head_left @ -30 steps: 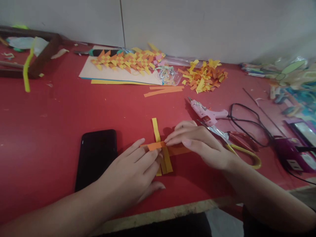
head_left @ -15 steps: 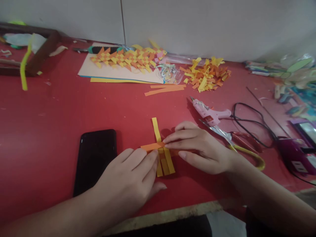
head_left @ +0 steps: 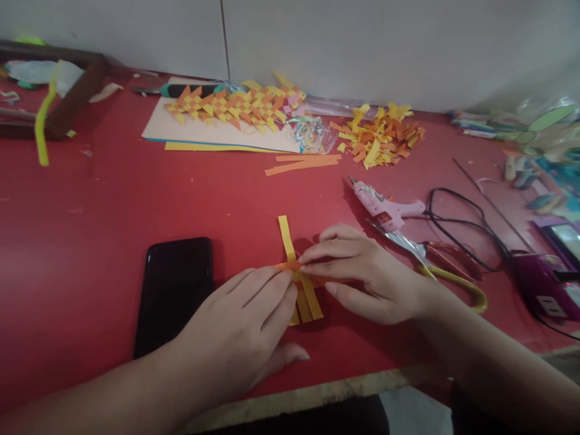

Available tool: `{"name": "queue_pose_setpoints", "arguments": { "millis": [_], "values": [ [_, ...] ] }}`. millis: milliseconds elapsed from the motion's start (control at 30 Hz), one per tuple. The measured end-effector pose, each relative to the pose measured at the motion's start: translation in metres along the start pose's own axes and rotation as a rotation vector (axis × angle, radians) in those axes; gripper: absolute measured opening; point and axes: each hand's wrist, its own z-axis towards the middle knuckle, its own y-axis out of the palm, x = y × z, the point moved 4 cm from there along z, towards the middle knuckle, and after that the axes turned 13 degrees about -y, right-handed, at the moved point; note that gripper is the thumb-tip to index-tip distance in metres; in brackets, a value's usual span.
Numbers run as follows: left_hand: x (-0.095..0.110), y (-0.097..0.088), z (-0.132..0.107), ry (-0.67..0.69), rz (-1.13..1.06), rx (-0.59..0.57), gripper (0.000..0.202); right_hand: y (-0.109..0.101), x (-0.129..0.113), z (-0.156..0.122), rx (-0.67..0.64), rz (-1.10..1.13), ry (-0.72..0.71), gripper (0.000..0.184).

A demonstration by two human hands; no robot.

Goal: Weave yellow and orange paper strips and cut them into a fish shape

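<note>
Yellow paper strips, crossed by an orange paper strip, lie on the table between my hands. One yellow strip end points away from me. My left hand lies over the left part of the strips, fingers stretched and pressing down, its thumb held apart. It covers most of the orange strip's left end. From the other side, the fingertips of my right hand touch the orange strip at the crossing. Its fingers are extended, with the thumb separate and low over the table.
A black phone lies left of my left hand. Beyond my right hand are a pink glue gun, scissors and a black cord. Farther back sit a checkered woven paper piece, loose orange strips and a paper-scrap pile.
My left hand has slid slightly right and up over the orange strip, covering its left end. My right hand has barely moved, still touching the crossing.
</note>
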Motion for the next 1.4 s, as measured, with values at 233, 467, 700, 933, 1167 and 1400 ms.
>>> {"name": "queue_pose_setpoints", "arguments": {
  "millis": [233, 467, 700, 933, 1167, 1400],
  "values": [
    [0.001, 0.003, 0.000, 0.001, 0.016, -0.047, 0.060, 0.002, 0.000, 0.000, 0.026, -0.051, 0.004, 0.026],
    [0.004, 0.004, -0.002, -0.014, 0.019, -0.002, 0.059, 0.002, 0.001, -0.001, 0.012, -0.211, 0.017, 0.025],
    [0.003, 0.005, -0.003, -0.042, 0.002, -0.018, 0.060, 0.006, -0.009, 0.003, -0.030, -0.346, 0.006, 0.022],
    [0.003, 0.005, -0.002, -0.045, 0.024, -0.050, 0.062, 0.008, -0.010, 0.005, -0.013, -0.316, 0.035, 0.019],
    [0.003, 0.004, -0.001, -0.051, 0.018, -0.045, 0.064, 0.013, -0.003, 0.003, 0.112, -0.253, 0.045, 0.014],
    [-0.006, -0.007, 0.002, -0.151, 0.048, 0.119, 0.049, 0.020, 0.009, 0.000, 0.134, -0.254, 0.059, 0.026]
  ]
}}
